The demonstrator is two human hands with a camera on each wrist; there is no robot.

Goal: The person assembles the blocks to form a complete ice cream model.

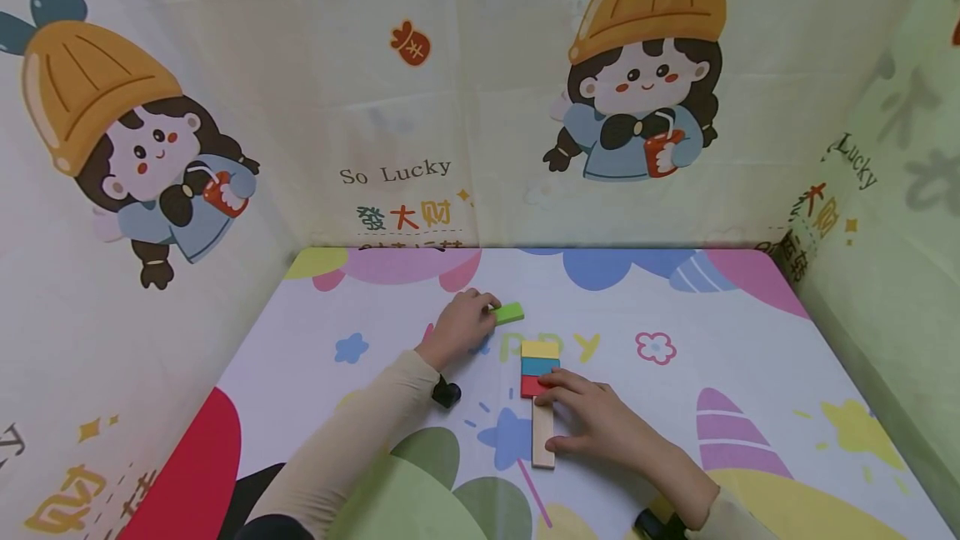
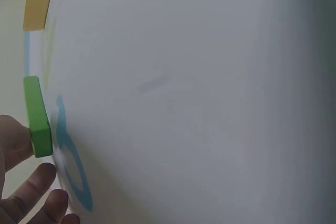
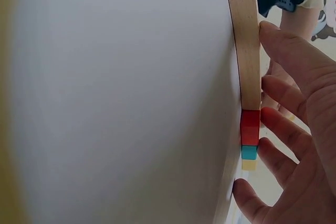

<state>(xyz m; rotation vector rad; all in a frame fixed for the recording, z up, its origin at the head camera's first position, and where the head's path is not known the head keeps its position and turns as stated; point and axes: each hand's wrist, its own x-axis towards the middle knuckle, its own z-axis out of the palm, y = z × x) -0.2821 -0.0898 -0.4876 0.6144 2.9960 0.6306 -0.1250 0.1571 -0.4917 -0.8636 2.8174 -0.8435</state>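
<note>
Fingers of my left hand [image 1: 463, 322] curl at the left end of a green block [image 1: 508, 313], with the thumb and forefinger close about that end in the left wrist view. My right hand [image 1: 611, 423] lies along the right side of a row of blocks, fingers spread, thumb at the natural wood block [image 1: 543, 432]. A red block [image 1: 532, 387] comes after the wood one, its right part overlapped by a fingertip. Beyond it sit a blue block [image 1: 540, 367] and a yellow block [image 1: 540, 349]. In the right wrist view, the wood block [image 3: 245, 45] lines up with the red block [image 3: 250, 127].
The table mat [image 1: 615, 298] is printed with flowers, stars and letters. Cartoon-printed cloth walls [image 1: 495, 123] rise behind it and at both sides. The green block lies beyond the row, slightly to its left.
</note>
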